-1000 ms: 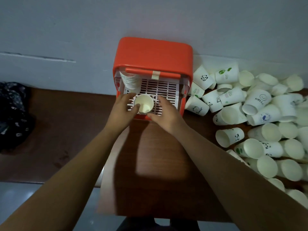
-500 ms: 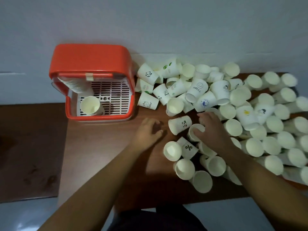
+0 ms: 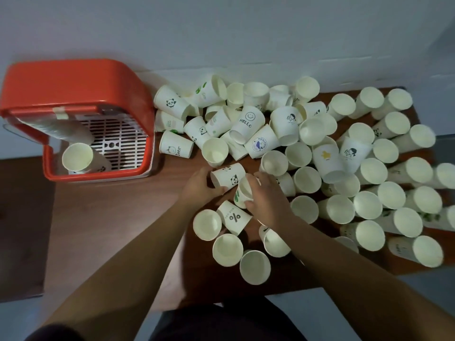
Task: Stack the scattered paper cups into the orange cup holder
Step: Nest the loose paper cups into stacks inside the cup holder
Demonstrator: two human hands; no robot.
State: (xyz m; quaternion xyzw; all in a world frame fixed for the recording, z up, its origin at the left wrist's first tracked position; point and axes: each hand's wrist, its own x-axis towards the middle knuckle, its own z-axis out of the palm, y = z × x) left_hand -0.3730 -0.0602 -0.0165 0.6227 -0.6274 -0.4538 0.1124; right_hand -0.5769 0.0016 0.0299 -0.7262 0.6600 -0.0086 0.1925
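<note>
Through the head camera, the left grip (image 3: pixel 200 185) is curled round the base end of a panda cup (image 3: pixel 229 177) lying on its side. The right grip (image 3: pixel 267 201) is wrapped over a green-printed cup (image 3: pixel 242 194) whose open mouth shows just beside the panda cup. I judge the two are held close so one can be nested into the other before the carry. Both sit at the near left edge of the loose cups (image 3: pixel 320 153), the part of the heap nearest the holder; the heap covers the right of the bench (image 3: pixel 110 217). The orange cup holder (image 3: pixel 73 80) stands at the bench's left end by the wall, well apart from both grips. Inside it, over a white grid (image 3: pixel 120 134), a nested row of cups (image 3: pixel 61 130) lies slanted, and a single cup (image 3: pixel 77 157) rests in the near left corner. Most cups are not yet stacked.
</note>
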